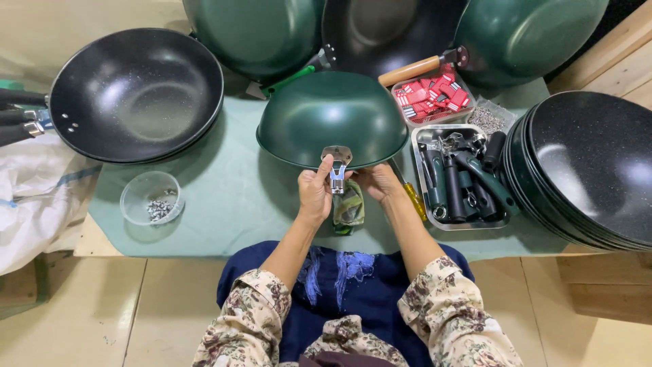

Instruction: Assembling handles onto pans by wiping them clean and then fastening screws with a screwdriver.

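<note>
A dark green wok (331, 117) lies upside down on the green mat, its rim toward me. A silver metal handle bracket (337, 163) sits against that rim. My left hand (315, 192) pinches the bracket with thumb and fingers. My right hand (377, 182) grips the wok's rim just right of the bracket. Below the bracket, between my hands, hangs a crumpled green cloth or glove (349, 212). A yellow-handled screwdriver (411, 196) lies on the mat beside my right wrist.
A black speckled wok (136, 92) with handle lies left. Green woks (255, 30) stand behind. A stack of black woks (591, 170) sits right. Metal tray (421, 178) holds dark handles; red-packet tub (432, 95), a wooden handle (411, 70), a clear cup of screws (151, 198).
</note>
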